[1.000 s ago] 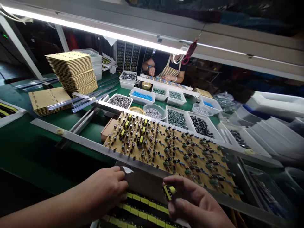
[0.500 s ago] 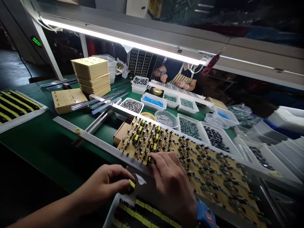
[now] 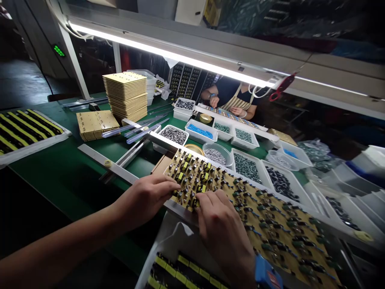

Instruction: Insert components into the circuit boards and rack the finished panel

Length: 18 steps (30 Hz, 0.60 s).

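My left hand [image 3: 150, 196] is closed at the left front edge of the populated circuit board [image 3: 186, 180]; what its fingertips hold is hidden. Just to the right, my right hand [image 3: 221, 224] reaches over the same board's front edge, fingers bent together beside a yellow-topped part [image 3: 203, 188]; whatever is under its fingertips cannot be made out. Black cylinders and several yellow blocks stand on this board. Another board [image 3: 279, 224], with dark green parts and blue ones, adjoins on the right. Below my hands lies a white tray [image 3: 150, 261] with rows of yellow-and-black blocks [image 3: 180, 277].
Metal rails [image 3: 102, 160] run along the boards. Behind them stand bins of small parts, including a blue-filled one [image 3: 200, 130]. Tall board stack [image 3: 126, 96] at back left, striped tray [image 3: 27, 132] far left. A person's hands [image 3: 237, 111] work across the table under a lamp.
My left hand has moved up and right from above the tray to the board; the yellow block it held is now hidden from view. My right hand stays at the board's front edge. The view has shifted slightly.
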Available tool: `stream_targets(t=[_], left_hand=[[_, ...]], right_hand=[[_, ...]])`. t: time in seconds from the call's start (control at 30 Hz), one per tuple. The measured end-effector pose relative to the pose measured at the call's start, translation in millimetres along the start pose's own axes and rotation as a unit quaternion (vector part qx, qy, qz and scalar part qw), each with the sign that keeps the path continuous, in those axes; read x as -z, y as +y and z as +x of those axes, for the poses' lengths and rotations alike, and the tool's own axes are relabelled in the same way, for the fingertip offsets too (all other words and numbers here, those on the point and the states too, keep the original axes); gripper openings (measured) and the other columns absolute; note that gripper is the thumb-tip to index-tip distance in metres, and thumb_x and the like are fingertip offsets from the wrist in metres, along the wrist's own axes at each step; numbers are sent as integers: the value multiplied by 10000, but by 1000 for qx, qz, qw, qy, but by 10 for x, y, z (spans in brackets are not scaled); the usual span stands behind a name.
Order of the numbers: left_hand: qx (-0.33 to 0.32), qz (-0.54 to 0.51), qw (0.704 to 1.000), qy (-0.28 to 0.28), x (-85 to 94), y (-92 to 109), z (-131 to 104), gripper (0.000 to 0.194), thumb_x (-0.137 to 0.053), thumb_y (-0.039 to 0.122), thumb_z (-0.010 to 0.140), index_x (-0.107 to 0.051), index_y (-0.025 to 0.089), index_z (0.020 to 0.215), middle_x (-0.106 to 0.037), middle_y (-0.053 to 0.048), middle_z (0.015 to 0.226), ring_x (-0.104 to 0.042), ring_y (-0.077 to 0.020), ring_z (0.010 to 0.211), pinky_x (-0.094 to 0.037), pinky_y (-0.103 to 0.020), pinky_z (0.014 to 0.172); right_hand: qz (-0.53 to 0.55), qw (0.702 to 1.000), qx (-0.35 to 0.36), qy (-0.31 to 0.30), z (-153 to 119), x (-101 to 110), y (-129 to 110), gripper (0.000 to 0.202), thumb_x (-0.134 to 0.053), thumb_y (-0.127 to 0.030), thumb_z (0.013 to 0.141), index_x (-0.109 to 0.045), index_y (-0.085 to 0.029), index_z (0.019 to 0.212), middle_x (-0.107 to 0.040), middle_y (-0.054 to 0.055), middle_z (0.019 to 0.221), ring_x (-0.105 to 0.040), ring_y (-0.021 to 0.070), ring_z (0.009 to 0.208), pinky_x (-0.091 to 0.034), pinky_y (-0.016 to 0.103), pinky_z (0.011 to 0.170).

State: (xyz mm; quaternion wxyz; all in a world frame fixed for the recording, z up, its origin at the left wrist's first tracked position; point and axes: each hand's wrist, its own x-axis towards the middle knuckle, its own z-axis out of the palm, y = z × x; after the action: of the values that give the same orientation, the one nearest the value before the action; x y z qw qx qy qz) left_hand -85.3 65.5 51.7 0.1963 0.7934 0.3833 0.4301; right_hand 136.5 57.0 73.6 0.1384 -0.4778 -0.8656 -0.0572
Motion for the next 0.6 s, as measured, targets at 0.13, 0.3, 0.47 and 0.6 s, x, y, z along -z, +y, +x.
stream_targets(t=[0.13, 0.3, 0.47, 0.6], left_hand=[[-67, 111, 989, -66, 5, -39, 137, 286, -516, 26, 918, -689, 112, 1129, -701, -120, 1063, -656, -216, 970, -560, -343, 858], [-84, 192, 969, -130, 49, 20, 253, 242, -497, 33, 930, -678, 102, 1074, -706, -96, 920, -621, -223, 920, -542, -363, 859], [-97, 208, 959, -168, 68, 89, 330, 227, -489, 33, 929, -698, 117, 962, -697, -90, 880, -603, -233, 907, -537, -366, 832], [-110, 213, 954, -178, 52, 90, 345, 220, -503, 23, 910, -697, 126, 927, -695, -86, 873, -599, -227, 883, -528, -364, 834]], right_hand=[[23, 999, -8, 36, -26, -54, 11, 203, -487, -32, 869, -624, -142, 971, -629, 96, 854, -542, 271, 841, -465, 401, 748], [65, 992, 32, 105, -117, -145, 111, 199, -481, -56, 907, -606, -110, 1052, -650, 114, 923, -556, 264, 884, -474, 382, 778], [9, 995, 39, 88, -121, -160, 59, 210, -467, -63, 920, -631, -89, 1049, -650, 124, 898, -542, 280, 883, -476, 413, 799], [-21, 998, 17, 54, -68, -113, 10, 215, -457, -67, 913, -664, -109, 952, -627, 112, 807, -537, 279, 803, -479, 414, 719]])
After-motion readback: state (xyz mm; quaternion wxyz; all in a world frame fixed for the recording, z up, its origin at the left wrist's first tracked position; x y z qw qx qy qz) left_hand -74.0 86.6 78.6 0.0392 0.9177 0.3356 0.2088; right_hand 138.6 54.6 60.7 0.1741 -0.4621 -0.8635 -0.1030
